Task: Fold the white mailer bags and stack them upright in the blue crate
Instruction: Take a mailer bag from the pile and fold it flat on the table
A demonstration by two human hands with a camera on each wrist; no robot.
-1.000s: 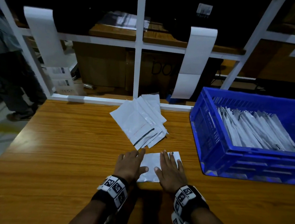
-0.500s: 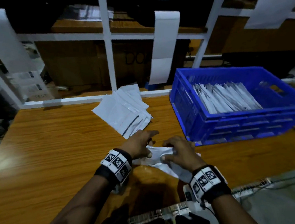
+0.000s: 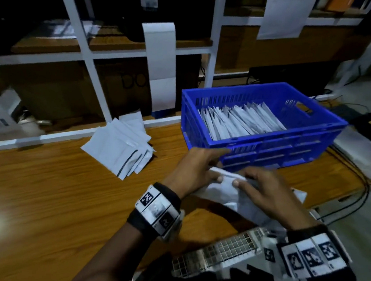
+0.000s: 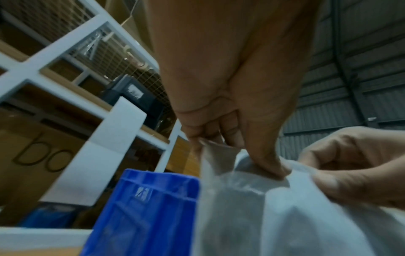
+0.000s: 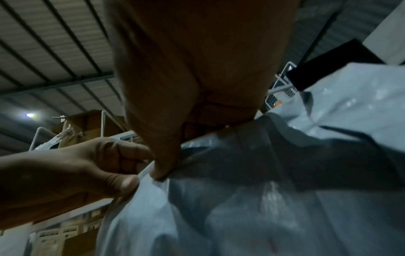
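Mailer bag held up, mid-task

White mailer bag (image 3: 227, 190) is pinched by left hand (image 3: 194, 171) and right hand (image 3: 265, 192) near the blue crate (image 3: 269, 147); many folded bags (image 3: 238, 120) are already stood inside, unfolded pile (image 3: 121, 143) left on the table (image 3: 40, 195).

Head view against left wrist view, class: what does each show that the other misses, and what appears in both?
Only the head view shows the folded bags standing in the blue crate, the loose pile of flat bags on the wooden table, and the marker bands on both wrists.

Only the left wrist view shows, from close below, the left thumb and fingers pinching the bag's top edge, plus the corrugated roof overhead.

Both show the left hand and right hand holding one white bag beside the crate, and the white shelf frame behind.
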